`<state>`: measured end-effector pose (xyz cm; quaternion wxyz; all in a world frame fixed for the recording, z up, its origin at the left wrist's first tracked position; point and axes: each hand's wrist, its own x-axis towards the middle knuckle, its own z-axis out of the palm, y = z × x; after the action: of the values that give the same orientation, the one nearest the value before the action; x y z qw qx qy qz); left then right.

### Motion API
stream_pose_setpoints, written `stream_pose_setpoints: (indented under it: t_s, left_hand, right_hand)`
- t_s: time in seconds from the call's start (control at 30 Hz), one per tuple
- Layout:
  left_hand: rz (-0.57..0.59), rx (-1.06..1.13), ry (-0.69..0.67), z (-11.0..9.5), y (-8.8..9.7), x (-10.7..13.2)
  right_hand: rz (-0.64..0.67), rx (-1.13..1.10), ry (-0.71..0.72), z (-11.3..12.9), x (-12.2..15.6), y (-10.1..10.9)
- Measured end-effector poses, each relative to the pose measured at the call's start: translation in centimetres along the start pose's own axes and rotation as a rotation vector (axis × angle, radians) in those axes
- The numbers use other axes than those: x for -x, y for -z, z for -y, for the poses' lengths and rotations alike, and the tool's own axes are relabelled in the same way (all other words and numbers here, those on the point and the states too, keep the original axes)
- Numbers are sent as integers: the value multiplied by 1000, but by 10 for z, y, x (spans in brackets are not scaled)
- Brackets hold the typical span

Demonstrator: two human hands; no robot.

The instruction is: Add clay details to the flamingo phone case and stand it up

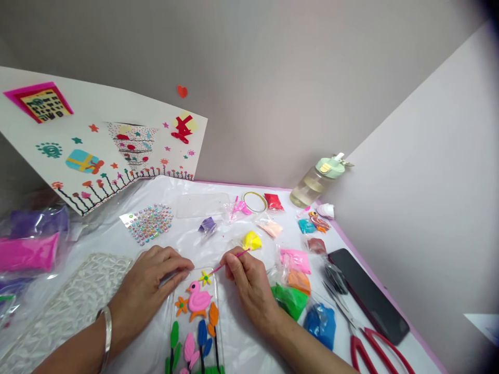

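Note:
A clear phone case (pixel 219 332) lies flat before me, decorated with clay shapes. On it are a pink duck (pixel 200 302), a yellow flower (pixel 205 278) with a green centre, an orange flower (pixel 181 306) and several coloured leaf shapes on stems. My right hand (pixel 249 283) pinches a thin pink stick (pixel 218 269), its tip at the yellow flower. At the case's upper left corner rests my left hand (pixel 156 275), wearing a bangle, its thumb and forefinger stretched out with a gap between them. Whether those fingertips press on the case is hard to see.
Bagged clay stands right of the case: green (pixel 290 301), blue (pixel 320 326), yellow (pixel 252 240). Red-handled scissors (pixel 362 332) and a black phone (pixel 368 293) lie farther right. A bottle (pixel 317 182) stands behind. Gem stickers (pixel 150 223) and a textured clear sheet (pixel 74 306) lie left.

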<state>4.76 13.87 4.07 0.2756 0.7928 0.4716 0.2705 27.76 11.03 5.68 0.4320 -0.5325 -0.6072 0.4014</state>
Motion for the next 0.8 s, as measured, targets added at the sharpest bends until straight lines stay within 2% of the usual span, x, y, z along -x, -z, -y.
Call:
stream_pose_setpoints:
  t_s: [0.8]
  left_hand:
    - [-11,-22,-29,1,0,-1]
  right_hand:
    - [30,36,-14,-1,-1,-3]
